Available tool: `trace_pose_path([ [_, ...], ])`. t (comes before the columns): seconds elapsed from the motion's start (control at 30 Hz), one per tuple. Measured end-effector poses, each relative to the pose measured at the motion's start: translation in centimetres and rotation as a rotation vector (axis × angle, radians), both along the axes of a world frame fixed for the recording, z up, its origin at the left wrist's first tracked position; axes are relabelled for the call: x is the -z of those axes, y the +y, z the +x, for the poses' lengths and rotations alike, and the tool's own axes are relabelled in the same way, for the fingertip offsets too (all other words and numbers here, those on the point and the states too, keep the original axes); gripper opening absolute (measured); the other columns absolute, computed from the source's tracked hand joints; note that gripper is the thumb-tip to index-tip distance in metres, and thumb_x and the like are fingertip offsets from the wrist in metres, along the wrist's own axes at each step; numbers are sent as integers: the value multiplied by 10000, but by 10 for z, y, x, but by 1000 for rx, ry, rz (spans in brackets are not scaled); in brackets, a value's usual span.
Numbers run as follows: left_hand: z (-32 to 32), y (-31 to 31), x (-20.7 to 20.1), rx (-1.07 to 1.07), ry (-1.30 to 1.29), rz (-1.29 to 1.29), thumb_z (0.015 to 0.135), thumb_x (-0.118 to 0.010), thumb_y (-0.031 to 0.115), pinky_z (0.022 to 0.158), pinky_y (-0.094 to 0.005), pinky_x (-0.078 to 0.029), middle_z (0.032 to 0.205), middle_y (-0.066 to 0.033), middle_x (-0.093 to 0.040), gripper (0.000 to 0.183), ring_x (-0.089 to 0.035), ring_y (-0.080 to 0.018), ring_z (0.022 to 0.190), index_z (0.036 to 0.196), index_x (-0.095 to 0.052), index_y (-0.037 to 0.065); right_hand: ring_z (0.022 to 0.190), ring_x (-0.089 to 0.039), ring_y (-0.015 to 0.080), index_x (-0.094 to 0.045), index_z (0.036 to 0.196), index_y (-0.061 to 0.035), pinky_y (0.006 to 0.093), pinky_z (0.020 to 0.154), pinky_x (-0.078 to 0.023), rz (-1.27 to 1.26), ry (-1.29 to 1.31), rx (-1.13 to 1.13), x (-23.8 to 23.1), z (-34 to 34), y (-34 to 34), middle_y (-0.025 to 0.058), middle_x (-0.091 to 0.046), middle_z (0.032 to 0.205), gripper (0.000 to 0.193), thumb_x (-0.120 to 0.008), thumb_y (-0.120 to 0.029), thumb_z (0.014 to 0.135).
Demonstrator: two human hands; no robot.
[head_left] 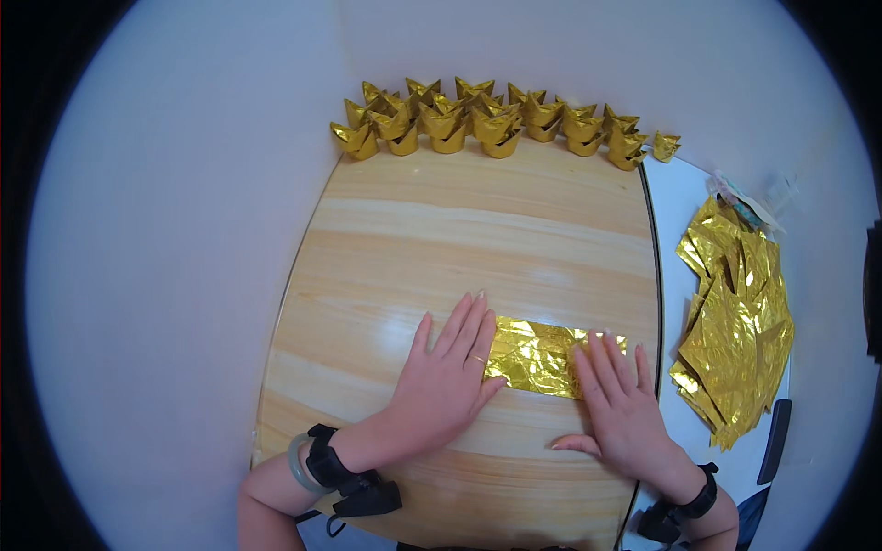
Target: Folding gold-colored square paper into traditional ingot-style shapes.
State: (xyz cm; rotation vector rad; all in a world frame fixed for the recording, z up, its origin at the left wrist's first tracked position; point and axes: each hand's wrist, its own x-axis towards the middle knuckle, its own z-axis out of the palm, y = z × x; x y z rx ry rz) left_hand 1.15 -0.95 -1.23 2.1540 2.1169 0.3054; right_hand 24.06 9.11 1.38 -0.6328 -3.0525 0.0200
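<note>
A rectangle of crinkled gold foil paper (535, 358) lies flat on the wooden table in front of me. My left hand (450, 358) rests at its left edge, fingers stretched out and pointing away from me, the thumb reaching toward the paper's lower left corner. Across the right end of the foil lies my right hand (623, 404), palm down with fingers extended and thumb out to the side. That hand hides part of the paper's right end. Neither hand grips anything.
Several folded gold paper ingots (447, 133) stand in rows along the back of the wooden table (478, 234). One small ingot (666, 146) sits apart at the back right. On the white surface to the right are a pile of gold foil sheets (735, 321) and a dark bar-shaped object (775, 443).
</note>
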Motion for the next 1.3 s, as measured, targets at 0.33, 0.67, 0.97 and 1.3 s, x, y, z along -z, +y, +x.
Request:
trace_pose_path([
  [0.33, -2, 2, -4, -32, -105, 0, 913, -567, 288, 1111, -568, -189, 1536, -214, -237, 666, -196, -359, 1438, 1435, -313, -38, 1146, -563, 247, -618, 1170, -19, 404, 971, -444, -44, 207, -34, -2, 1, 13, 103, -611, 1244, 600, -712, -448, 761],
  [0.67, -9, 7, -1, 35, -197, 14, 879, -620, 376, 1103, -632, -117, 1546, -179, -237, 632, -129, -395, 1447, 1412, -441, 88, 822, -597, 238, -655, 875, -71, 348, 678, -503, -139, 332, 17, -11, -12, 21, 62, -615, 830, 185, -733, -208, 779],
  [0.97, -11, 8, 8, -17, -307, 91, 800, -713, 378, 1127, -560, -152, 1514, -182, -280, 828, -191, -409, 1407, 1450, -329, 37, 870, -566, 288, -580, 1141, -32, 367, 765, -500, -514, 398, 37, 4, -46, 41, 104, -588, 912, 361, -681, -53, 794],
  [1.3, -13, 7, 4, -23, -410, 161, 740, -768, 295, 1118, -518, -219, 1388, -169, -392, 571, -250, -395, 1367, 1200, -539, 45, 833, -570, 221, -642, 1019, -49, 319, 746, -485, -871, 412, 159, 4, -47, 46, 87, -539, 851, 243, -680, -15, 782],
])
